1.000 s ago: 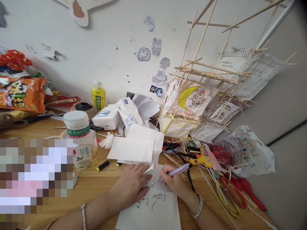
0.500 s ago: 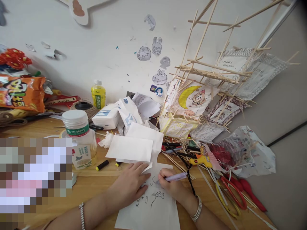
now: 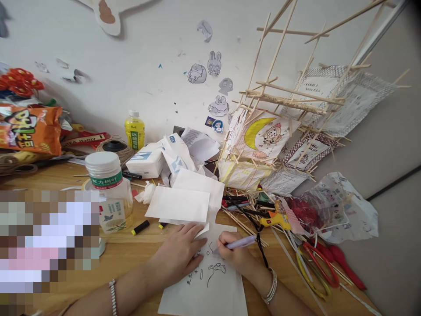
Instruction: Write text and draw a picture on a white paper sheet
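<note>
A white sheet of paper [image 3: 204,298] lies on the wooden table, with black line drawings and some handwritten characters on it. My right hand [image 3: 235,251] grips a light purple pen [image 3: 241,242], its tip hidden by my fingers close to a curved line on the sheet. Flat on the paper's left side rests my left hand [image 3: 182,248], fingers spread and holding nothing. Blank white sheets [image 3: 179,204] lie just beyond my left fingertips, one overlapping another.
To the left stand a clear jar with a white lid [image 3: 103,164] and a black marker cap [image 3: 140,227]. A yellow glue gun [image 3: 275,220], red-handled scissors [image 3: 320,265] and thin sticks crowd the right. Behind rises a stick frame with drawn paper panels [image 3: 263,136].
The curved line by the pen has grown slightly, and my right hand has shifted a touch. My left hand stays in place.
</note>
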A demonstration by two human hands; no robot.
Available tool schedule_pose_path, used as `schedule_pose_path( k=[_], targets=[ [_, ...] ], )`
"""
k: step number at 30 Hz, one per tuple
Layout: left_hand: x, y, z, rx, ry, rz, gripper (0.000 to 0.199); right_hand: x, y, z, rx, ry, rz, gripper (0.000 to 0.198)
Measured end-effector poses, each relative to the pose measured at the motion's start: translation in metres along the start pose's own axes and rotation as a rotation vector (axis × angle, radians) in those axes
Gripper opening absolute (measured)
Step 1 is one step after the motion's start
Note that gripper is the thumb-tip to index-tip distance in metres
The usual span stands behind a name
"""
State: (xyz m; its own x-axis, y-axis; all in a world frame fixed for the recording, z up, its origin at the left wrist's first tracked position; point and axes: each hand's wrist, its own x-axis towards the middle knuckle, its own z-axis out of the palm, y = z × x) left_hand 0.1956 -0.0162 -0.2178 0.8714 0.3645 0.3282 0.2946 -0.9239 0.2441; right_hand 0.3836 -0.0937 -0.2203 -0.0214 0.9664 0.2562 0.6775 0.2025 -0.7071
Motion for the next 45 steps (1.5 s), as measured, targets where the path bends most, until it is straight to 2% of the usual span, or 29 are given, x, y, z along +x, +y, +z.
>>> schedule_pose_path(
  k=[15,33,38,42,45],
  targets=[
    [0.0001,0.0005,-0.0005,0.018,0.038,0.023,0.026,0.0000,0.0040,0.0002,0.083,-0.039,0.083,0.026],
    [0.0008,0.0023,-0.0044,0.022,-0.026,0.008,0.030,-0.0015,0.0063,0.0024,0.150,-0.026,0.131,0.025],
    [0.0005,0.0018,-0.0038,0.016,0.009,0.027,0.029,-0.0025,0.0046,0.0027,0.158,-0.019,0.167,0.023],
    [-0.0001,0.0019,-0.0035,0.026,0.009,0.024,0.029,-0.0037,0.0023,0.0012,0.133,-0.023,0.143,0.022],
    [-0.0002,0.0021,-0.0034,0.026,0.027,0.027,0.028,-0.0045,0.0039,0.0009,0.053,-0.036,0.046,0.024]
  ],
)
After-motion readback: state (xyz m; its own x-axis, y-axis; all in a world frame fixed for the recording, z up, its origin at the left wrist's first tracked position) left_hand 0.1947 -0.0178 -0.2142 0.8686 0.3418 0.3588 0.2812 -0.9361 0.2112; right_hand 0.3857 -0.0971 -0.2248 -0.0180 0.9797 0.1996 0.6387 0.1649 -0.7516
